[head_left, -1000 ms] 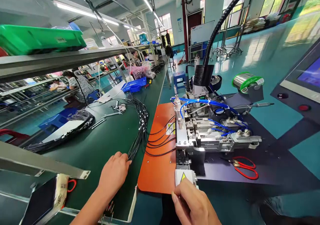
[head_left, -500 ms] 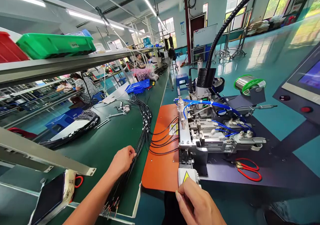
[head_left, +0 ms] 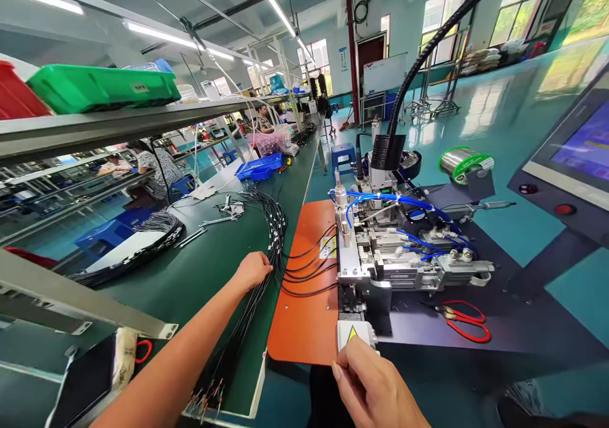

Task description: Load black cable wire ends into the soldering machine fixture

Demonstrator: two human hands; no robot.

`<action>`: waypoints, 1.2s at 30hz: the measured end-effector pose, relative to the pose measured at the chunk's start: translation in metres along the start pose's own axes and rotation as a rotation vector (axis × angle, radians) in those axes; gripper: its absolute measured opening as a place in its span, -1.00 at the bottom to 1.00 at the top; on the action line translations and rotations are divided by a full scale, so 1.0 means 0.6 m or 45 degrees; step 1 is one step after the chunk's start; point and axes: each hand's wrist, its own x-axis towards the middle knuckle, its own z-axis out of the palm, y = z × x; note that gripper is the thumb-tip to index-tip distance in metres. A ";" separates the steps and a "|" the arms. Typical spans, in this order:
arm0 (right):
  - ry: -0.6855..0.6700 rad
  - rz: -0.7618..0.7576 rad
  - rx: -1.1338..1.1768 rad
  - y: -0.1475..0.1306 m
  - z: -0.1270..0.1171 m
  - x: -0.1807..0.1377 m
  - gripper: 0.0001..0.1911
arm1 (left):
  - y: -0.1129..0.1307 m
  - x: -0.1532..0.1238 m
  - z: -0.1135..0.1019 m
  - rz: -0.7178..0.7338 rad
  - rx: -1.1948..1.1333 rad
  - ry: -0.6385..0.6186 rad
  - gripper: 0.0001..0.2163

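My left hand (head_left: 255, 271) is at the edge of a long bundle of black cables (head_left: 275, 225), thumb and fingers pinched on a cable there. The bundle runs along the green table, with bare wire ends (head_left: 208, 397) at the near end. Several cables branch right across an orange plate (head_left: 299, 326) into a metal machine (head_left: 404, 257) with blue air tubes. My right hand (head_left: 378, 383) is closed, thumb against forefinger, in front of a white box with a yellow warning triangle (head_left: 351, 334). Whatever its fingers may hold is hidden.
Red-handled cutters (head_left: 464, 320) lie on the machine's dark base. A solder wire spool (head_left: 465, 163) and a screen panel (head_left: 571, 155) stand right. Another cable coil (head_left: 143, 250), metal tools (head_left: 231, 209) and a blue tray (head_left: 259, 166) are on the table. People sit further back.
My left hand has moved forward and slightly right along the cable bundle, closer to the orange plate. My right hand stays by the white box. The view has shifted slightly.
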 end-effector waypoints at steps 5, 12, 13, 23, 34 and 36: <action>-0.023 0.051 0.006 0.002 0.001 -0.005 -0.80 | -0.012 0.009 -0.030 -0.070 -0.176 -0.183 -0.69; -0.047 0.178 0.206 -0.006 0.003 0.001 -0.80 | -0.017 -0.001 -0.094 0.034 -0.753 -0.255 -0.62; -0.072 0.218 0.281 -0.009 0.004 0.003 -0.83 | -0.014 -0.005 -0.100 0.051 -0.832 -0.297 -0.60; -0.374 0.432 0.631 -0.004 0.013 -0.004 -0.82 | -0.052 -0.126 -0.093 0.242 -0.890 -1.001 -0.48; -0.146 0.684 1.459 -0.052 0.022 0.032 -0.12 | 0.077 -0.196 -0.031 0.143 -1.279 -0.875 -0.42; -0.094 0.731 1.543 -0.049 0.005 0.037 -0.20 | 0.094 -0.218 0.015 0.370 -1.145 -0.887 -0.48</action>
